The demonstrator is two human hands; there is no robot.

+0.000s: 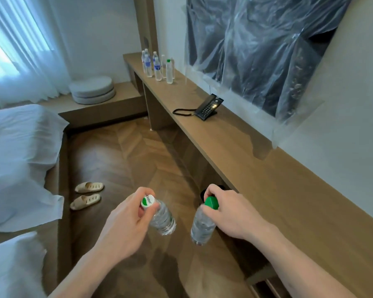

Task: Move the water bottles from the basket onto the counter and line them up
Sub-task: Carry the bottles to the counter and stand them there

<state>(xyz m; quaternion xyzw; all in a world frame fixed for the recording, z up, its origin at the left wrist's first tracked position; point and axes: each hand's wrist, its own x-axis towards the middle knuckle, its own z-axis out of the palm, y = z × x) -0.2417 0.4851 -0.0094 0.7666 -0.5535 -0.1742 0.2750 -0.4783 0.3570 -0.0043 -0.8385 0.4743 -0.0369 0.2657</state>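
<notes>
Nearest the camera, both forearms reach forward over the wooden floor (125, 160), each hand carrying one small clear water bottle by its top.

Left hand (125, 220): fingers and thumb curled round the neck of the white-capped bottle (162, 218), just under the white and green cap. The bottle tilts, its base pointing away and to the right.

Right hand (228, 211): fingers curled over the neck of the green-capped bottle (202, 226), knuckles up, the bottle hanging nearly upright below the hand.

Both bottles are in the air, clear of the counter (278, 179), which runs along the wall on the right side. The basket is not in view.

Risks, as judged. Each bottle is held only at the neck; a loosened pinch would drop it to the floor. The two bottles hang near each other and could knock together as the person walks. The tilted left bottle, if set down without being squared up, may tip over.

Further along the counter sits a black telephone (209, 107) with its coiled cord trailing toward the front edge; a passing bottle or sleeve could snag it.

At the far end stands a cluster of bottles (157, 65), upright and close together, more bunched than in a line. Setting new ones down carelessly beside them could topple several.
</notes>
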